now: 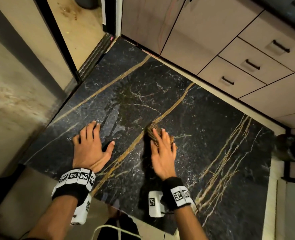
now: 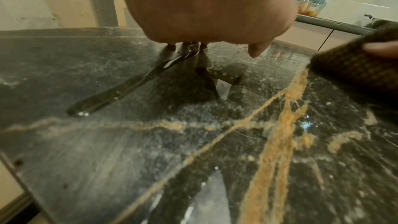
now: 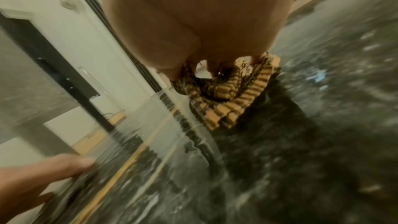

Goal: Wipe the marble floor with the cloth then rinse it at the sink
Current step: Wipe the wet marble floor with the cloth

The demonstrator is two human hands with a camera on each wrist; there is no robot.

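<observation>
The black marble floor (image 1: 203, 127), veined in gold and white, fills the middle of the head view. My left hand (image 1: 98, 135) lies flat on it with fingers spread, holding nothing; its palm (image 2: 206, 6) shows from the left wrist. To its right, my right hand (image 1: 160, 144) holds a bunched brown checked cloth (image 1: 152, 130) down against the marble. Fingers lie over the cloth (image 3: 228, 101) and their tips dig into its folds; a thumb shows on the cloth (image 2: 353, 74). A wet, shiny patch (image 1: 119, 118) lies between the hands. No sink is visible.
Beige cabinets with black drawer handles (image 1: 247, 66) run along the far and right side. A dark round container (image 1: 288, 148) stands at the floor's right edge. A sliding-door track (image 1: 94, 56) borders the far left. Jars (image 2: 310, 6) sit on a shelf.
</observation>
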